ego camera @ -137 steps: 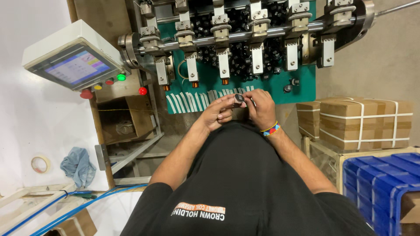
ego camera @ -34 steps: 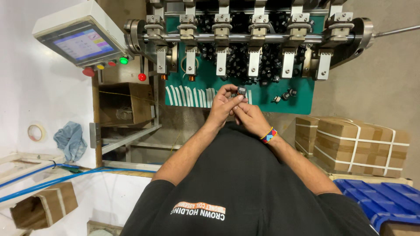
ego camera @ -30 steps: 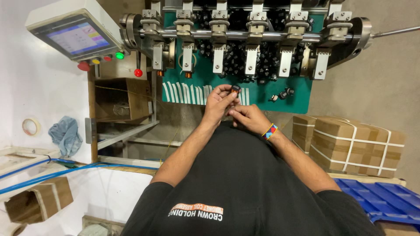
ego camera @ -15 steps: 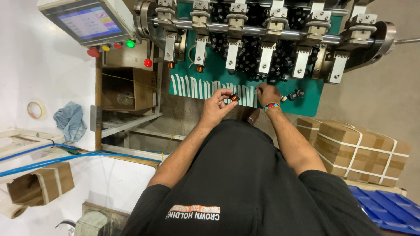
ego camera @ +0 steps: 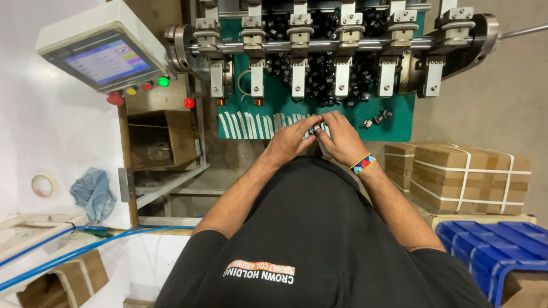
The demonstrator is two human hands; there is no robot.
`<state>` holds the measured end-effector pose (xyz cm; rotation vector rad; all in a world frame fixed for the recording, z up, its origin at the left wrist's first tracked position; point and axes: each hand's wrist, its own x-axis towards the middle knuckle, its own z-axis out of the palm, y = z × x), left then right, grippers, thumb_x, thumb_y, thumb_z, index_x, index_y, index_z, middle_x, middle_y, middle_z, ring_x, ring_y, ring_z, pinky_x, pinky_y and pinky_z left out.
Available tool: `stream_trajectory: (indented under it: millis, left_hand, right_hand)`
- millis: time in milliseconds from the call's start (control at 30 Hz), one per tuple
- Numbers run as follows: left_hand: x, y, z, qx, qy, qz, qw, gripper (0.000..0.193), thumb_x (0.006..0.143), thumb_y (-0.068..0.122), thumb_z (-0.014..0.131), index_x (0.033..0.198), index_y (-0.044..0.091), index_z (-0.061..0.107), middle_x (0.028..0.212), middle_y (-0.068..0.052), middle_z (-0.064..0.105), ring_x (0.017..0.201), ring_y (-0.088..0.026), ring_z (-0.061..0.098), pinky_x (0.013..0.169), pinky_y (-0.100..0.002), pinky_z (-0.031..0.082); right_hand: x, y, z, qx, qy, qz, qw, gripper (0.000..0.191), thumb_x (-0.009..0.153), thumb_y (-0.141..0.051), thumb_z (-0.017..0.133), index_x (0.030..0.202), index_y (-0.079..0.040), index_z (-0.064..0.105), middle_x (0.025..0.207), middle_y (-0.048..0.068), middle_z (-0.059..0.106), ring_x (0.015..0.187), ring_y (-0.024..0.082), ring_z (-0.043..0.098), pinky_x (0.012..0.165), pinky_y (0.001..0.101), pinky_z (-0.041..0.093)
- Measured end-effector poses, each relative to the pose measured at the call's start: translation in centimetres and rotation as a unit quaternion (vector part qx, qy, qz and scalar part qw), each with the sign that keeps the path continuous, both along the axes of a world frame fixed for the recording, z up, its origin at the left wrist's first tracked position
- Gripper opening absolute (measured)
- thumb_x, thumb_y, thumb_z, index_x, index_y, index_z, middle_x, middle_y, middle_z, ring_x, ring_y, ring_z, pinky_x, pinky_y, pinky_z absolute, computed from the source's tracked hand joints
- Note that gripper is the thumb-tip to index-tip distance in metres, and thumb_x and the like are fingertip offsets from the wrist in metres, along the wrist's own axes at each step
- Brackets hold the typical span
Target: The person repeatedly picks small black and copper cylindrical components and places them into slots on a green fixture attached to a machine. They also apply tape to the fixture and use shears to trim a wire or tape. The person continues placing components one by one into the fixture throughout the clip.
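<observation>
Since half a second ago the right hand (ego camera: 341,140) has come back from the loose black parts (ego camera: 377,118) to meet the left hand (ego camera: 291,138). Both sets of fingers now pinch a small dark part (ego camera: 317,130) between their tips, held close over the green surface (ego camera: 399,128), just beyond the white strips (ego camera: 251,124), likely steadying it for fitting.

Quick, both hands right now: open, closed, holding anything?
Left hand: fingers pinched together at the green machine table, grip contents too small to tell.
Right hand: fingertips meeting the left's, curled; what it holds cannot be told.
</observation>
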<state>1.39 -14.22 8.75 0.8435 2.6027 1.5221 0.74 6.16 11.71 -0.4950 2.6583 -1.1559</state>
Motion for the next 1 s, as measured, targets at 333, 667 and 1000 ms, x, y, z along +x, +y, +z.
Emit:
stream_trajectory:
  millis: [333,667,1000]
  left_hand:
    - [-1.0,-1.6,-2.0,0.089,-0.127,0.059,0.986,0.036,0.093,0.012,0.080,0.128,0.008,0.069,0.115,-0.007,0.074,0.078,-0.012,0.063,0.063,-0.025,0.053]
    - [-1.4,-1.8,-4.9,0.449,-0.637,-0.022,0.626,0.035,0.101,0.009,0.067,0.134,-0.001,0.060,0.113,-0.008,0.071,0.054,0.000,0.042,0.046,-0.016,0.033]
    - [-0.4,-1.0,-0.9,-0.021,-0.184,-0.001,0.983,0.071,0.091,0.021,0.078,0.154,0.026,0.046,0.119,-0.006,0.076,0.057,-0.014,0.064,0.061,-0.030,0.056]
  right_hand:
    - [4.1,0.2,-2.5,-0.257,-0.281,-0.101,0.919,0.021,0.106,-0.019,0.062,0.108,0.001,0.069,0.093,0.013,0.068,0.080,0.023,0.066,0.073,0.0366,0.054]
    - [1.4,-1.1,-0.6,-0.020,0.228,-0.099,0.968,0.008,0.092,-0.005,0.068,0.100,-0.006,0.069,0.099,0.009,0.069,0.097,0.034,0.066,0.092,0.0472,0.047]
    - [0.6,1.9,-2.6,-0.184,-0.091,-0.119,0.972,0.025,0.097,-0.019,0.073,0.117,-0.003,0.073,0.104,0.005,0.073,0.089,0.011,0.070,0.077,0.0263,0.057]
